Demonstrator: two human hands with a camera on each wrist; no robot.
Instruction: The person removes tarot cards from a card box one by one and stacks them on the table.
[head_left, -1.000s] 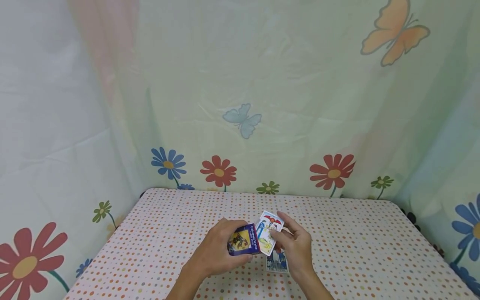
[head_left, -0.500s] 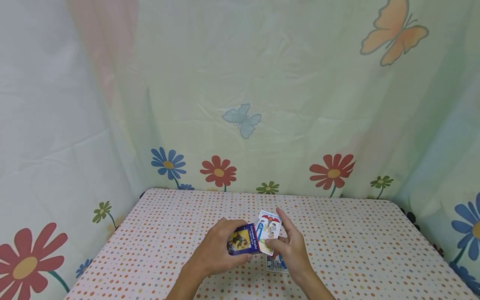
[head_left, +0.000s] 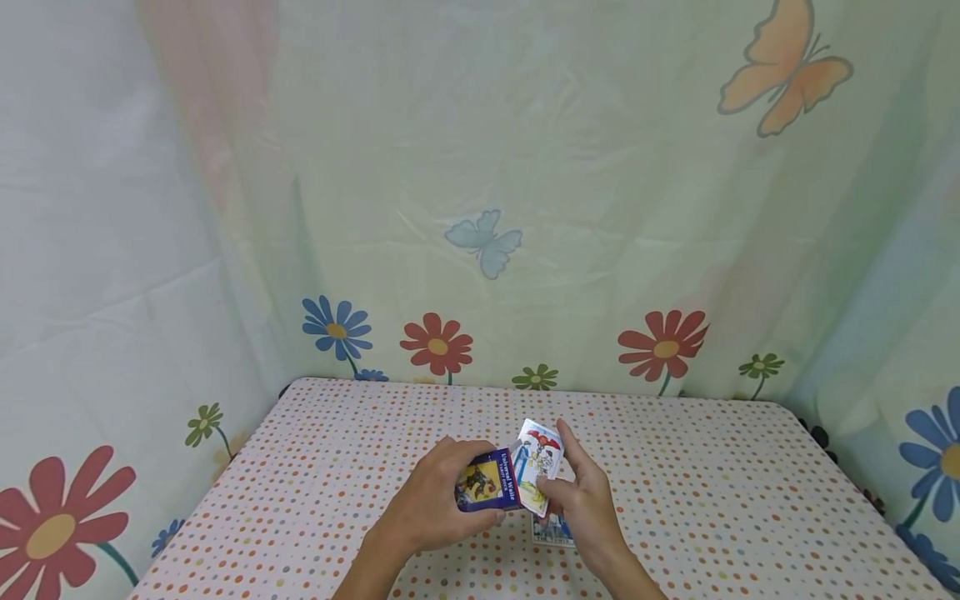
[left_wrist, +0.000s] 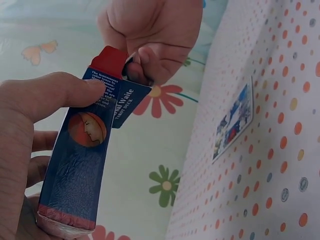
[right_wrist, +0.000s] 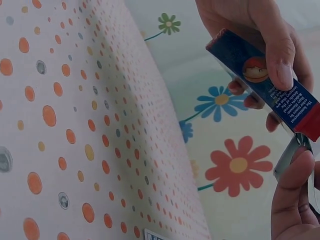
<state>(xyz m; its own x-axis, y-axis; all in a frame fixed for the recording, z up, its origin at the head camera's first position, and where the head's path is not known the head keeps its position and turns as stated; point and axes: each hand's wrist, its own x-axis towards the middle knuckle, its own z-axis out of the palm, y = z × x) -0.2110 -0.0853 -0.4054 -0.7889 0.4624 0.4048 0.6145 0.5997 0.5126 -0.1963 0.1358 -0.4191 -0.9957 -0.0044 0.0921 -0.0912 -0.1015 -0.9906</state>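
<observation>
My left hand (head_left: 438,492) grips a blue tarot card box (head_left: 486,481) by its edges, thumb along one narrow side. In the left wrist view a red flap (left_wrist: 109,59) sticks out at the box's open end. Right at that end, my right hand (head_left: 588,500) pinches a tarot card (head_left: 537,458) with a red-winged figure, face up and tilted, the thumb on its lower part. Whether more cards lie behind it I cannot tell. Below the hands another tarot card (head_left: 552,533) lies on the table, partly hidden by the right hand.
A dotted cloth covers the table (head_left: 375,433). Behind it hangs a curtain (head_left: 600,167) printed with flowers and butterflies, which also closes off both sides. Small dark objects (head_left: 820,436) show past the table's right edge.
My right thumb has slid down the card towards its lower end, and the card's angle has shifted slightly. The left hand and the box have stayed nearly still.
</observation>
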